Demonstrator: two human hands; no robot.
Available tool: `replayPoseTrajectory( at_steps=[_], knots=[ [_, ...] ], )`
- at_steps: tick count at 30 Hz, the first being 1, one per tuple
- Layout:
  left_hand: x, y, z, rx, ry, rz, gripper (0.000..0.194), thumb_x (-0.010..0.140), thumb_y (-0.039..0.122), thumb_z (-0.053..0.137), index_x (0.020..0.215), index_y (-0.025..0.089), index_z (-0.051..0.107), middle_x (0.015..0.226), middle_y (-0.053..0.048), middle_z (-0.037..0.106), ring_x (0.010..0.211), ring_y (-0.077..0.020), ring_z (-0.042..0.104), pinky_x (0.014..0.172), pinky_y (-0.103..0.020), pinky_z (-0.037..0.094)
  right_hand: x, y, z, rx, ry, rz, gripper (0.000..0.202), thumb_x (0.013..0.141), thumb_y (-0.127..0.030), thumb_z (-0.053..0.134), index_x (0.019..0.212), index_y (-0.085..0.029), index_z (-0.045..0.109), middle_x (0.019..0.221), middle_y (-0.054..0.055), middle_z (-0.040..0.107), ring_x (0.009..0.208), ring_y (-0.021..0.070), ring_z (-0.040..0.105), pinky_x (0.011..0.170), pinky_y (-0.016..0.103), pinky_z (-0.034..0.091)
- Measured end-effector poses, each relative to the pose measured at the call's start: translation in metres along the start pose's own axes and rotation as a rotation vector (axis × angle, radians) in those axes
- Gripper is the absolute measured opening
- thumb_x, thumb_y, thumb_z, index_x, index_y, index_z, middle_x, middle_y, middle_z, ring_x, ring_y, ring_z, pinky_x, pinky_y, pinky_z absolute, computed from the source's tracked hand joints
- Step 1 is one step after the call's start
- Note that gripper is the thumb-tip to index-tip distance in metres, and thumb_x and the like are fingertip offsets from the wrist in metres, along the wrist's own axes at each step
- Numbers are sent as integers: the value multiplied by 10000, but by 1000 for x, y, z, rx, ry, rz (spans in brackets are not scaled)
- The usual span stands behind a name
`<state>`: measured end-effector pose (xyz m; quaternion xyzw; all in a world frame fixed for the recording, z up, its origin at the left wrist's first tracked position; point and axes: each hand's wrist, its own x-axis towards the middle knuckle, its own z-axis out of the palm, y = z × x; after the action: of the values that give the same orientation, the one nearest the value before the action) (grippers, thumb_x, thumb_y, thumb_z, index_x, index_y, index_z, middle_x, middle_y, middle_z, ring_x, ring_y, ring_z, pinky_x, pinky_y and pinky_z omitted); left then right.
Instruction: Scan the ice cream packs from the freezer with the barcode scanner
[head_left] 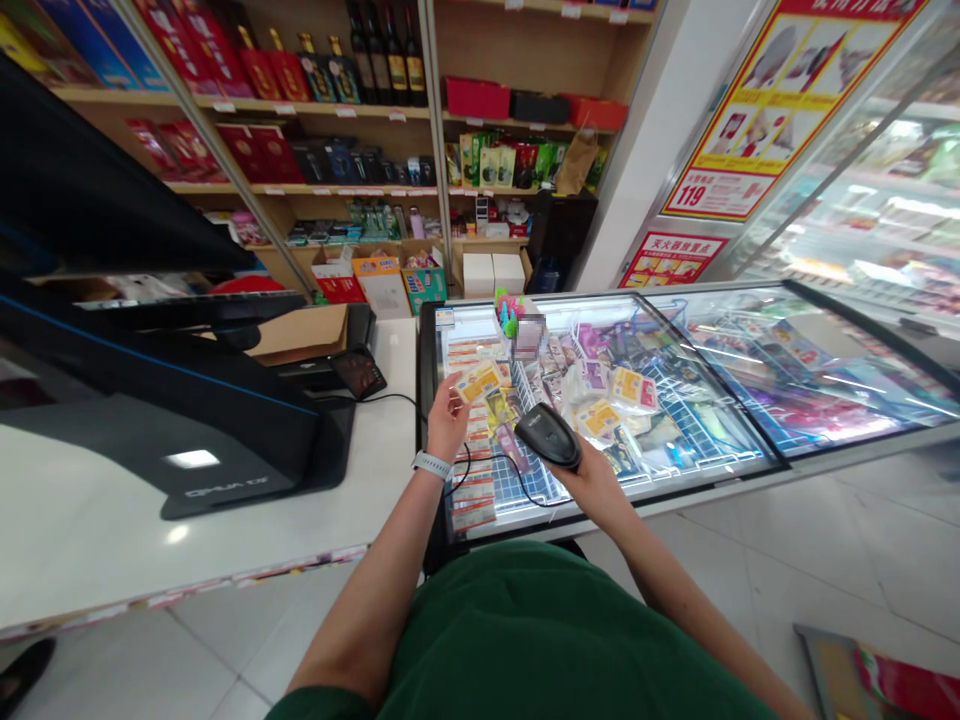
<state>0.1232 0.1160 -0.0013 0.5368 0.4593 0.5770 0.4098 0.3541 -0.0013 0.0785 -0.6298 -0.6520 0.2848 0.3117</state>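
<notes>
One scanner (547, 436), long axis forward-left

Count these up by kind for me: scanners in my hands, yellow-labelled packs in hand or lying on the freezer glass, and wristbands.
Scanner, in right hand: 1
Yellow-labelled packs: 3
Wristband: 1
Total: 5

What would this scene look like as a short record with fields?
left hand: holding a yellow packet; watch on wrist
right hand: holding a black handheld scanner with a cable
beneath hands: glass-topped freezer with baskets and packaged goods
left side: white counter with a dark monitor
ahead: wooden shelves with bottles and boxes
clothing: green top
</notes>
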Motion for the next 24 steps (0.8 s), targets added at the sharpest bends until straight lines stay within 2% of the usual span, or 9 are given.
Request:
replayPoseTrajectory(
  at_steps=[7,12,17,24],
  knots=[
    [-1,-1,9,-46,-10,-45,600,752,143,624,1321,246,460,1058,-43,615,860,-126,640,788,-269,528,-5,-1,-5,18,25,-8,387,793,-353,631,1144,-197,589,1053,77,690,967,260,638,842,370,489],
    [-2,2,22,-55,-68,-63,606,738,144,637,1314,234,470,952,-23,627,803,-116,621,749,-254,514,-11,0,-9,20,49,29,388,791,-356,642,1129,-172,588,1052,91,683,982,262,632,842,368,485],
    [-2,4,43,-71,-139,-120,637,707,119,648,1309,217,467,859,1,608,757,-111,593,693,-235,492,-18,9,-13,15,75,80,344,774,-333,647,1070,-166,597,990,89,689,935,259,644,810,364,494],
    [2,-4,84,-186,-236,-156,668,670,131,693,1293,213,467,756,35,577,696,-110,588,676,-243,476,-28,15,-22,34,107,136,393,775,-353,637,1126,-179,595,1042,90,695,968,269,649,846,383,501]
  ],
)
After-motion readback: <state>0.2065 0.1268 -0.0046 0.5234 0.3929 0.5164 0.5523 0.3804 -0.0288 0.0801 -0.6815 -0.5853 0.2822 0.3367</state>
